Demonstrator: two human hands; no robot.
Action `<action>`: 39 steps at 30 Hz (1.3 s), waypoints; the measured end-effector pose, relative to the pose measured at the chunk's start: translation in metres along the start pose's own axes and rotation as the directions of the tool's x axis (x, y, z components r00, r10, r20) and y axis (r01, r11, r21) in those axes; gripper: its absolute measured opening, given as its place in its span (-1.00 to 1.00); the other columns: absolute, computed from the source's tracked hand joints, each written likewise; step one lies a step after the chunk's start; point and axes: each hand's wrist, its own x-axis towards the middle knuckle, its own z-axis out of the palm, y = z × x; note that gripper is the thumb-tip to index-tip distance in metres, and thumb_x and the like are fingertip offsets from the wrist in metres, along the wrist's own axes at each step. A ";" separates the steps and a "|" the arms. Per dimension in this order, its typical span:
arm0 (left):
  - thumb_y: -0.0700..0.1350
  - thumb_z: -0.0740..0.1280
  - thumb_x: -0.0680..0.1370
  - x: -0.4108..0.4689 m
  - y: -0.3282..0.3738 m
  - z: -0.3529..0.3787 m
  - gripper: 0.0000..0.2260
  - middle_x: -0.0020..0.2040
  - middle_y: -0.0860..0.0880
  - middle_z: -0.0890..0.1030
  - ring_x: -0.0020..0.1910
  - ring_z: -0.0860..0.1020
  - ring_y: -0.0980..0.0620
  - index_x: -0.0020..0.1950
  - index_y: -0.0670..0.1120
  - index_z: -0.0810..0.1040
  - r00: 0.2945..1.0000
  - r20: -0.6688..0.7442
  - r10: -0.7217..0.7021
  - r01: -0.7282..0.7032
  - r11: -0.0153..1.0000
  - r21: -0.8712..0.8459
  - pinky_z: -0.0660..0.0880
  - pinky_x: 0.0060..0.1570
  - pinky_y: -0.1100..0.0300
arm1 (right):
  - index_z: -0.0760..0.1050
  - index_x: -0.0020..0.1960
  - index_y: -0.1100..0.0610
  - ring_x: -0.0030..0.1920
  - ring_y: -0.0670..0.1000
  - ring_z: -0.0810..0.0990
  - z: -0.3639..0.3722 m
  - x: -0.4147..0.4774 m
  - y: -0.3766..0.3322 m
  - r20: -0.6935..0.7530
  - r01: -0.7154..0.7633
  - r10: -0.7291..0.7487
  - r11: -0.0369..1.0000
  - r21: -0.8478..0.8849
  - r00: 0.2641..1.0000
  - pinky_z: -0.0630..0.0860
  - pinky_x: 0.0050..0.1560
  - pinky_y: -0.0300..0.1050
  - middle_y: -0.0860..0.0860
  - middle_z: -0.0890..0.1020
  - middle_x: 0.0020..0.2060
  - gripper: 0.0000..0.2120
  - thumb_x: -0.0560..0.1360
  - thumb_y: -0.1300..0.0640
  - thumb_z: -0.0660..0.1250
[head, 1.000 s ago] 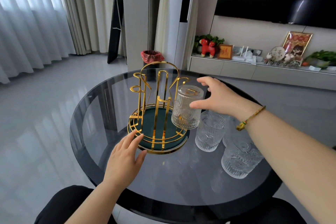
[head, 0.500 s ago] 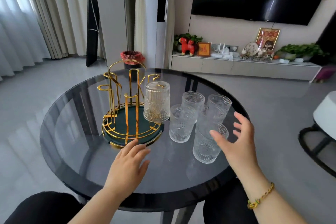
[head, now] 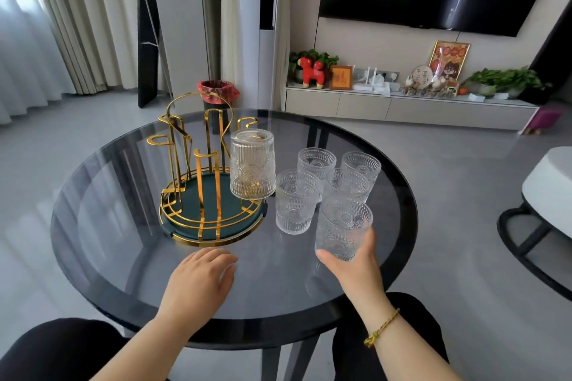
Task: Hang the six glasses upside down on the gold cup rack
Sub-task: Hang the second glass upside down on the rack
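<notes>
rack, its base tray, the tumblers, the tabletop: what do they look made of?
Gold cup rack: looks like metal strip with a polished gold finish; it mirrors the light. Base tray: dark green and matte, material unclear. Hung glass and the one in the right hand: clear pressed glass with embossed ribs and medallions. Table: smoked glass, floor visible through it, with a darker edge band.

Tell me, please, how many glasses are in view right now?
6: one upside down on the rack, four upright on the table at and, one in the right hand.
</notes>
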 end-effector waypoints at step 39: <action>0.00 0.05 0.59 0.014 -0.101 0.001 -0.56 0.49 -0.02 0.16 0.46 0.13 -0.03 0.45 0.04 0.01 0.923 0.022 -0.385 0.381 0.904 -0.193 0.07 0.43 0.04 | 0.15 0.06 -0.15 -0.14 -0.20 0.39 -0.001 0.035 -0.246 0.590 0.637 -0.387 0.710 -0.299 0.708 0.30 -0.29 -0.29 -0.25 0.35 -0.12 -0.33 0.09 -0.16 0.44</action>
